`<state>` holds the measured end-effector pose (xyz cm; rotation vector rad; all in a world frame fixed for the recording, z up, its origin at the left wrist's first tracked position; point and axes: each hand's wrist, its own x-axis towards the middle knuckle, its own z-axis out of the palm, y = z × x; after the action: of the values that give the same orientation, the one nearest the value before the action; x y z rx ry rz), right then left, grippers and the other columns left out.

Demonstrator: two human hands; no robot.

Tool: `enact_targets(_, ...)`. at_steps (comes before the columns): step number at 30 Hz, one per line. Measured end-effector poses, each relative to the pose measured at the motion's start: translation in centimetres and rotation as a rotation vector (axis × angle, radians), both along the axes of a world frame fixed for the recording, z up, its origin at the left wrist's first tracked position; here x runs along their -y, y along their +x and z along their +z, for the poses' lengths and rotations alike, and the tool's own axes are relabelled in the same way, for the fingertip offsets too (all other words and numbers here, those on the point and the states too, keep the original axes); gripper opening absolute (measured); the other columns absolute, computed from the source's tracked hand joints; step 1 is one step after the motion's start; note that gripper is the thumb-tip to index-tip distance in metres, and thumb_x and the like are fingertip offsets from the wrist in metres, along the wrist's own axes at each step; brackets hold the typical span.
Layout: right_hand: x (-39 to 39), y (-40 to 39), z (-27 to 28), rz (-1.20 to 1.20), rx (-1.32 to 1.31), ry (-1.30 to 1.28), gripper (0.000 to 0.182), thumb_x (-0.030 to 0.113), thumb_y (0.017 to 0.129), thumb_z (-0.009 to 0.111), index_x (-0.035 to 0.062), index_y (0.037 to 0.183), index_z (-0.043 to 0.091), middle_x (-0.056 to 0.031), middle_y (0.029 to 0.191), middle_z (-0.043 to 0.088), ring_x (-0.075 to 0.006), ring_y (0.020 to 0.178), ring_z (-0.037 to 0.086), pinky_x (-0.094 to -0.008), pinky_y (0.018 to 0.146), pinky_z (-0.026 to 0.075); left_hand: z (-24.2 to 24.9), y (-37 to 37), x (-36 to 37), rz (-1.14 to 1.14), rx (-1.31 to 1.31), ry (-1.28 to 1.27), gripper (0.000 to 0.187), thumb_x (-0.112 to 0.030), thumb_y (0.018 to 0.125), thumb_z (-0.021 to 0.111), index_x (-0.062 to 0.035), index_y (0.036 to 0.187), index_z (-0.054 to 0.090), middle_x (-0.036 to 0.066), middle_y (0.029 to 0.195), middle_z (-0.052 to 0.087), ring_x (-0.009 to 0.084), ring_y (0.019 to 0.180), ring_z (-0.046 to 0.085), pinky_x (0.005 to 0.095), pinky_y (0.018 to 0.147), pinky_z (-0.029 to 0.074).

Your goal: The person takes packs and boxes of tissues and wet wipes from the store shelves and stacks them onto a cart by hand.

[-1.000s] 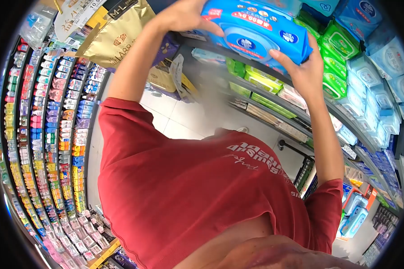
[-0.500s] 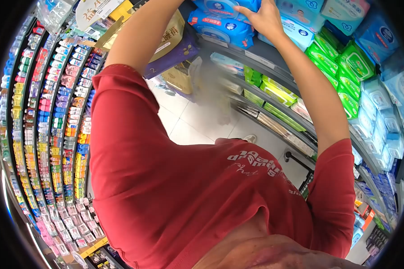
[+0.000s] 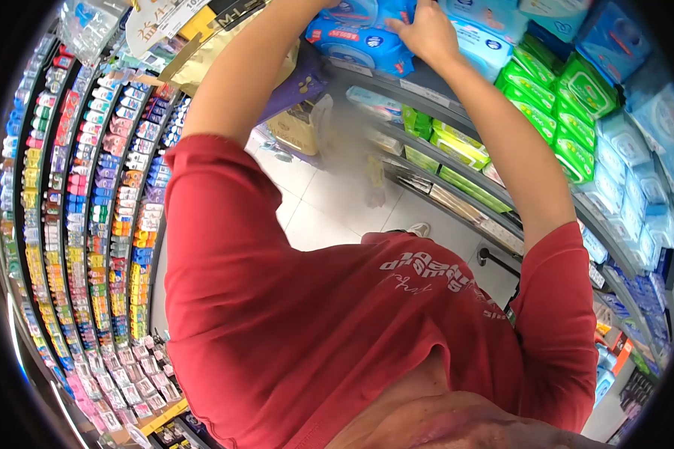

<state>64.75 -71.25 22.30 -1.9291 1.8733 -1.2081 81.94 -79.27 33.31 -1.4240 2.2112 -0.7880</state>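
A blue pack of wet wipes (image 3: 359,10) lies at the top edge, on top of another blue wipes pack (image 3: 359,51) at the front of the shelf. My right hand (image 3: 432,36) is closed at the right end of the upper pack, its thumb against the pack's side. My left hand (image 3: 323,3) is almost wholly cut off by the top edge, close to the pack's left end; its fingers are hidden.
Green wipes packs (image 3: 583,86) and pale blue packs (image 3: 483,49) fill the shelf to the right. Lower shelves hold yellow-green packs (image 3: 458,144). A gold bag (image 3: 228,56) hangs beside my left arm. Racks of toothbrushes and toothpaste (image 3: 90,202) stand at left.
My right hand has shifted slightly left and down in view, with its fingers now showing. The shelf and packs have also slid a little left as the view moved.
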Motion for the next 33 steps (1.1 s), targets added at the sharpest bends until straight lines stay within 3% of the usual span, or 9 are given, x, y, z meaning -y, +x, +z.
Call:
enact_targets(4,-6.3,-2.1,-1.4,0.065,-0.090,-0.286,0.058,0.023,0.081,0.078,-0.0012,0.128,0.054,-0.0197,0.118,0.066,-0.0336,0.108,0.065,-0.0411,0.092,0.052,1.2,-2.9,-9.0,0.067,0.021,0.094,0.046,-0.022,0.076,0.082,-0.0066,0.117,0.068,0.017,0.118,0.067,0.0274,0.114,0.063,0.0351,0.092,0.052)
enact_targets(5,-8.0,-3.0,-2.2,0.103,-0.068,-0.339,0.048,0.023,0.083,0.073,0.0008,0.123,0.058,-0.0208,0.121,0.063,-0.0401,0.113,0.059,-0.0454,0.094,0.050,0.7,-3.3,-11.3,-0.059,-0.079,0.114,0.040,-0.028,0.078,0.078,-0.0061,0.111,0.069,0.019,0.110,0.069,0.0301,0.107,0.065,0.0376,0.088,0.053)
enact_targets(9,-14.9,-7.3,-4.2,0.186,-0.162,-0.370,0.034,0.019,0.080,0.070,0.0014,0.109,0.066,-0.0206,0.104,0.065,-0.0384,0.103,0.063,-0.0483,0.089,0.052,-2.5,-6.6,-17.2,-0.586,-0.350,0.540,0.044,-0.043,0.080,0.074,-0.0031,0.100,0.072,0.021,0.094,0.071,0.0382,0.090,0.068,0.0468,0.082,0.054)
enact_targets(13,-23.4,-12.6,-4.1,0.164,-0.194,-0.074,0.018,0.011,0.078,0.065,0.0038,0.094,0.068,-0.0184,0.098,0.067,-0.0380,0.096,0.064,-0.0463,0.082,0.053,-5.7,-15.9,-21.6,-0.611,0.020,0.896,0.049,-0.041,0.081,0.075,-0.0010,0.110,0.069,0.020,0.109,0.069,0.0389,0.101,0.064,0.0473,0.085,0.051)
enact_targets(15,-28.6,-16.0,-4.6,0.067,-0.180,-0.047,0.016,0.013,0.080,0.064,0.0051,0.092,0.070,-0.0172,0.093,0.069,-0.0362,0.092,0.066,-0.0453,0.080,0.054,-7.1,-19.8,-24.4,-0.753,-0.042,0.957,0.045,-0.036,0.082,0.076,-0.0014,0.110,0.069,0.021,0.107,0.069,0.0387,0.101,0.065,0.0467,0.087,0.051)
enact_targets(21,-47.6,-25.8,-8.3,-0.430,0.021,-0.052,0.023,0.021,0.086,0.064,0.0036,0.100,0.070,-0.0163,0.092,0.071,-0.0349,0.086,0.068,-0.0431,0.078,0.054,-8.6,-32.2,-34.6,-1.171,-0.233,1.196,0.047,-0.027,0.082,0.076,-0.0019,0.120,0.065,0.021,0.119,0.068,0.0335,0.112,0.065,0.0411,0.096,0.050)
enact_targets(27,-71.1,-32.0,-11.2,-1.218,-0.003,-0.063,0.020,0.017,0.091,0.069,0.0044,0.106,0.072,-0.0092,0.099,0.073,-0.0208,0.089,0.070,-0.0330,0.081,0.055,-14.2,-45.2,-48.1,-1.364,-0.308,1.460,0.048,-0.027,0.085,0.076,-0.0019,0.125,0.064,0.014,0.119,0.070,0.0244,0.112,0.066,0.0367,0.094,0.050)
enact_targets(29,-76.8,-32.8,-11.9,-1.535,0.025,-0.208,0.030,0.026,0.089,0.068,0.0042,0.110,0.070,-0.0169,0.108,0.070,-0.0321,0.094,0.070,-0.0399,0.084,0.054,-16.1,-49.6,-53.0,-1.459,-0.419,1.491,0.052,-0.030,0.085,0.076,-0.0006,0.125,0.063,0.015,0.118,0.070,0.0245,0.110,0.067,0.0358,0.091,0.051)
enact_targets(33,-83.2,-34.4,-12.4,-1.865,-0.044,-0.285,0.046,0.034,0.085,0.073,-0.0036,0.111,0.069,-0.0219,0.111,0.069,-0.0329,0.098,0.069,-0.0407,0.088,0.052,-21.7,-59.8,-61.7,-1.338,-0.781,1.522,0.060,-0.040,0.085,0.077,0.0039,0.124,0.064,0.017,0.116,0.070,0.0218,0.107,0.066,0.0325,0.092,0.051)
